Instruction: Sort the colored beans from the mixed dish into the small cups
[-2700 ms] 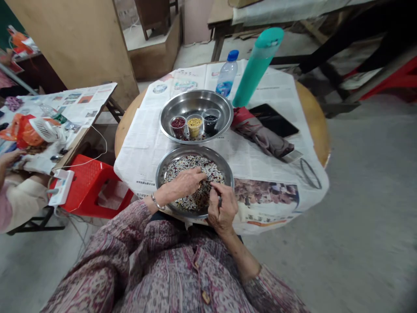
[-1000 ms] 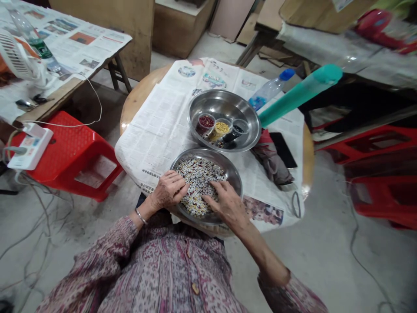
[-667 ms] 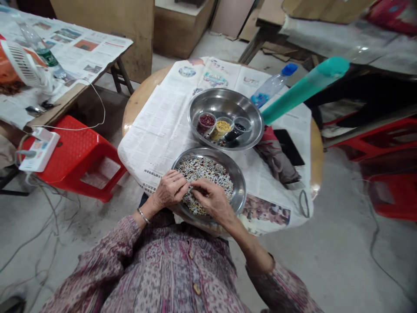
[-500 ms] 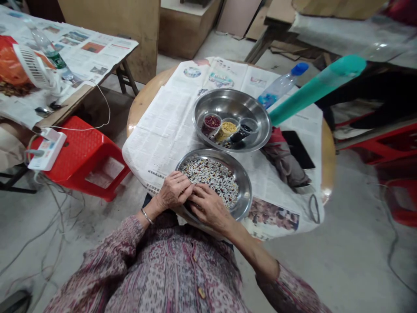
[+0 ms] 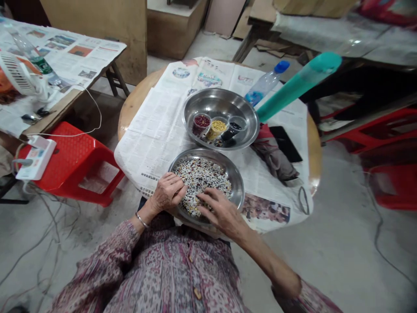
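A round steel dish (image 5: 239, 184) near me holds a spread of mixed grains (image 5: 202, 178), mostly white and black, with red and yellow ones among them. My left hand (image 5: 167, 191) is closed in a loose fist at the dish's left rim; whatever its fingers hold, if anything, is hidden. Over the lower part of the grains, my right hand (image 5: 221, 213) has its fingers apart, the tips at the grains. Behind stands a larger steel basin (image 5: 221, 98) with three clear cups: red beans (image 5: 202, 121), yellow grains (image 5: 218, 126) and black beans (image 5: 235, 126).
Newspaper (image 5: 150, 130) covers the round table. Behind the basin are a blue-capped bottle (image 5: 265, 84) and a long green tube (image 5: 299, 87). A dark phone (image 5: 286, 143) and a grey-red cloth (image 5: 275, 158) lie right. A power strip (image 5: 36, 158) rests on a red stool (image 5: 74, 152).
My right hand has come away from my left hand and moved right over the grains, its fingers spreading. My left hand stays at the rim. The view has shifted slightly.
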The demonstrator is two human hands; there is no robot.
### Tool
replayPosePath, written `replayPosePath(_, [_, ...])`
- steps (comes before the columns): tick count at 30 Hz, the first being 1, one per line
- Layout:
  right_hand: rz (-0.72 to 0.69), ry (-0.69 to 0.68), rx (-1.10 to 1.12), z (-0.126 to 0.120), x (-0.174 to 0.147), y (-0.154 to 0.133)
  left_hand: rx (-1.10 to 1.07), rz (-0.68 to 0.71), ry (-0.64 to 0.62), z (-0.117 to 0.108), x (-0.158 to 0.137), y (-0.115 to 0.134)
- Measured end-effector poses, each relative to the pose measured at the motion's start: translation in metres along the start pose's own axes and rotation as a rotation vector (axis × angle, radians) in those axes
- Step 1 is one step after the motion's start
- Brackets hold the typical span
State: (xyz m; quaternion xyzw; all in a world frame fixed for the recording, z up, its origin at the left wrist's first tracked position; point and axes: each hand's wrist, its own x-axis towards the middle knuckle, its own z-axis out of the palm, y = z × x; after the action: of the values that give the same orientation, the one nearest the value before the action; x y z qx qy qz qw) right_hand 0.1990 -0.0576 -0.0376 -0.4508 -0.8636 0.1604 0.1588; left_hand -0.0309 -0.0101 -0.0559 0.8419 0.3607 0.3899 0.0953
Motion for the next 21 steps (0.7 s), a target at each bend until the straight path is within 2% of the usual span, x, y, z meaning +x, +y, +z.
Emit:
replayPosePath(3, [-0.082, -0.065, 0.064, 0.008, 0.017, -0.015, 0.008, 0.007, -0.022, -0.003, 0.003, 0.001])
replayPosePath(6, [-0.087, -0.031, 0.012, 0.011, 0.045, -0.009, 0.014, 0.009, -0.043, -0.005, 0.005, 0.002])
replayPosePath(10, [0.080, 0.092, -0.106, 0.004, 0.059, 0.021, 0.006, -0.002, -0.032, -0.005, 0.006, 0.002])
replayPosePath(14, [0.205, 0.164, -0.133, 0.000, 0.034, 0.031, -0.008, -0.001, -0.009, -0.005, 0.006, 0.002])
replayPosePath(18, [0.118, 0.103, -0.058, 0.007, 0.014, 0.011, -0.015, -0.002, 0.005, -0.005, 0.007, 0.002])
replayPosePath(21, [-0.032, 0.020, -0.015, 0.014, 0.023, -0.007, -0.014, -0.002, 0.003, -0.005, 0.006, 0.002])
